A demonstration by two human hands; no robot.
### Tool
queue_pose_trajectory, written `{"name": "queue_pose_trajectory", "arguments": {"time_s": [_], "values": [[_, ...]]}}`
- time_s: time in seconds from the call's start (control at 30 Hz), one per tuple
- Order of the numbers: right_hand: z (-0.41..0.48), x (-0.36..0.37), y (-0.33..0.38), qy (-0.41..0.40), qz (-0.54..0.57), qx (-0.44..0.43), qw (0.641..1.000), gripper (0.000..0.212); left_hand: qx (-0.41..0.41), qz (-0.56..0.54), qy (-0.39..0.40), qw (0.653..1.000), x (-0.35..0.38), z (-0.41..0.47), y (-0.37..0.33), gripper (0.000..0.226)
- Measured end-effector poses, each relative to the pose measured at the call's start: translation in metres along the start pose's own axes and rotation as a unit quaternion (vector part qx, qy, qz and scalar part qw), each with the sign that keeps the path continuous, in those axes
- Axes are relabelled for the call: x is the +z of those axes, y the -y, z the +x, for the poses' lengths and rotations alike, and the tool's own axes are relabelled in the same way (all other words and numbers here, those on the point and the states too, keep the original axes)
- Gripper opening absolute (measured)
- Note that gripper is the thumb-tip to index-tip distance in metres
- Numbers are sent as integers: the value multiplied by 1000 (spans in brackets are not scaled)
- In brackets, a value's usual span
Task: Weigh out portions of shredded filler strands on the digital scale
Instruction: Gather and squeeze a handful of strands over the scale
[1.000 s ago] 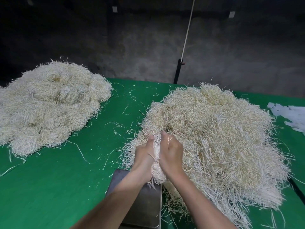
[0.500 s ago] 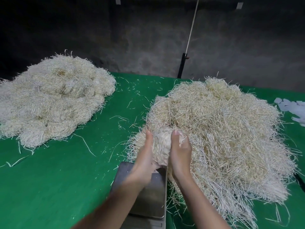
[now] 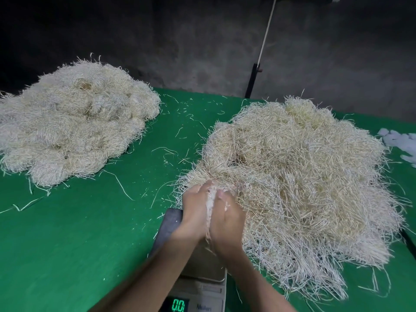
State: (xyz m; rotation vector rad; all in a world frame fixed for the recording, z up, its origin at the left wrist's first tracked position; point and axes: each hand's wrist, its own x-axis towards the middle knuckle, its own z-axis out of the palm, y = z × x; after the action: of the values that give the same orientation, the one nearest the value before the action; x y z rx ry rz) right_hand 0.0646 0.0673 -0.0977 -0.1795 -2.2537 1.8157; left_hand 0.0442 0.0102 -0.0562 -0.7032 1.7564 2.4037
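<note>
A big loose pile of pale shredded strands [image 3: 299, 176] covers the right of the green table. My left hand [image 3: 194, 212] and right hand [image 3: 227, 219] press together round a bunch of strands [image 3: 211, 200] at the pile's near left edge, above the far end of the digital scale. The scale [image 3: 202, 273] sits at the bottom centre with a steel platform partly hidden by my forearms. Its green display [image 3: 178, 305] reads 0.0. No strands lie on the visible platform.
A second heap of strands in rounded clumps [image 3: 69, 122] lies at the far left. Stray strands litter the green table [image 3: 78, 233] between the piles. White scraps [image 3: 400, 143] lie at the right edge. A dark wall with a pole [image 3: 258, 64] stands behind.
The bunch was lifted between my palms half a second ago; now both hands are lower and squeezed closer round it. The view tilted down, bringing the scale's display into sight.
</note>
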Motion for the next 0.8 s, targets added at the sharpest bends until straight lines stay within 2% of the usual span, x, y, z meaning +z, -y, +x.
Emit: {"name": "queue_pose_trajectory", "arguments": {"time_s": [0.07,0.13,0.23,0.3,0.33,0.4,0.47,0.5,0.57,0.6,0.63,0.67,0.73,0.8], "values": [[11,-14,6,29,43,50,997,20,5,26,25,999,-1,-6,6,15],[16,-30,7,58,40,43,997,17,36,47,-1,998,-5,-5,6,14],[10,-38,6,132,152,67,977,49,140,131,-32,981,-13,7,4,30],[2,-34,10,176,195,108,959,51,193,216,-33,957,-13,6,7,34],[-2,-30,11,176,194,122,957,54,212,242,-24,947,-11,4,9,38],[-4,-25,11,124,208,146,959,75,253,232,-21,939,-11,3,12,46],[0,-24,13,55,252,180,949,82,274,205,-65,938,-18,3,17,46],[1,-25,14,23,267,185,945,81,250,186,-63,948,-23,-1,20,49],[-2,-22,15,-6,253,151,956,79,132,63,24,989,-21,-17,25,74],[-5,-18,15,2,228,126,965,76,80,6,43,996,-16,-23,29,82],[-10,-13,15,19,197,106,974,71,57,-12,33,998,-11,-24,30,81],[-14,-9,16,32,159,90,983,65,68,-6,-2,998,-8,-20,30,70],[-17,-9,18,67,109,72,989,55,147,78,-101,981,-11,-8,24,44],[-13,-22,19,127,92,72,985,43,232,135,-133,954,-24,5,20,43]]}}
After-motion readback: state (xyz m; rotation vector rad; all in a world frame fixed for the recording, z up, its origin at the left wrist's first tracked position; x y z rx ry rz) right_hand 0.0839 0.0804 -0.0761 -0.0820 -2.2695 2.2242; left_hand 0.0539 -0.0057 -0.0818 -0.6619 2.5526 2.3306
